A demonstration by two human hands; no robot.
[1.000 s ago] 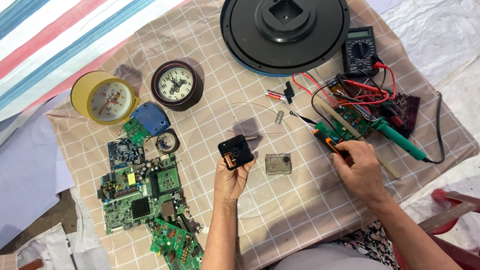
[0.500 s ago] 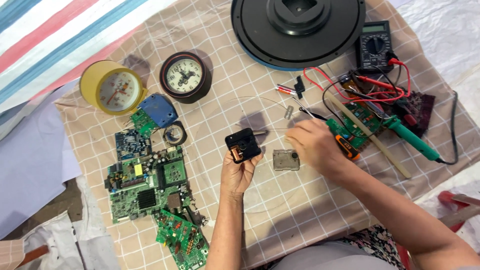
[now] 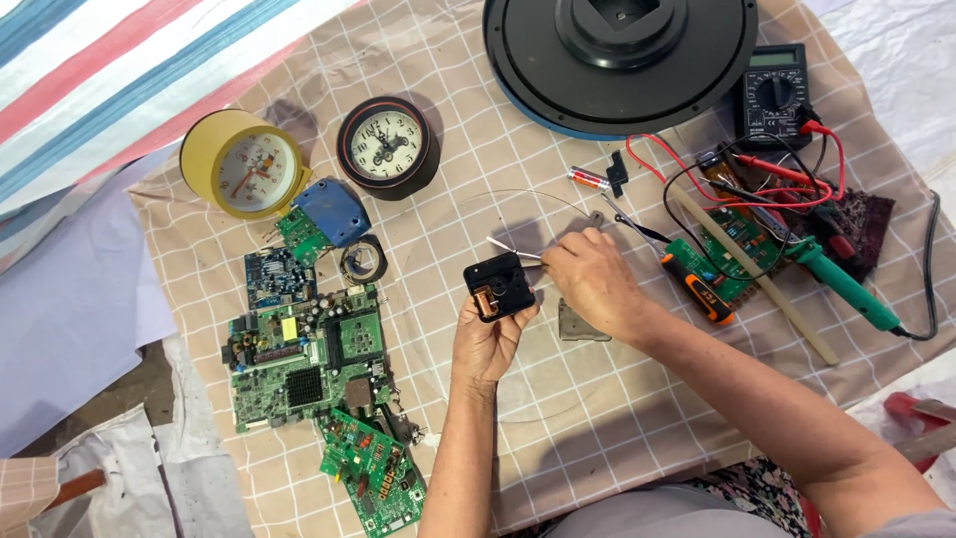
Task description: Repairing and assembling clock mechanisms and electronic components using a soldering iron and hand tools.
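Black clock movement [image 3: 500, 286], a small square box with copper-coloured parts showing in its open face, sits raised in my left hand [image 3: 490, 339], my fingers closed around its lower edge and sides. My right hand [image 3: 596, 281] is just to the right of the movement, thumb and fingers pinched shut on thin metal tweezers [image 3: 510, 247], whose tips lie just above the movement's top edge; I cannot tell whether they touch it.

Everything rests on a tan checked cloth [image 3: 468, 130]. Directly right of the movement, half under my right wrist, lies a small grey metal plate [image 3: 576, 327]. Further right of the movement are an orange-handled screwdriver [image 3: 697, 287], a green circuit board [image 3: 732, 254], a green-handled soldering iron [image 3: 846, 284] and a pale wooden stick [image 3: 767, 289]. Up and to the right of the movement sits a black multimeter [image 3: 772, 95] with red and black leads [image 3: 757, 179] trailing from it. Above the movement is a large black round clock back [image 3: 617, 55], and nearer it a small red-banded battery [image 3: 588, 179].

Up and left of the movement stand a dark round clock [image 3: 383, 142] and a yellow round clock [image 3: 242, 164], with a blue plastic casing [image 3: 331, 211] and a black ring [image 3: 363, 261] between them and the movement. To the left of the movement and below it, green circuit boards [image 3: 304, 359] lie clustered together.
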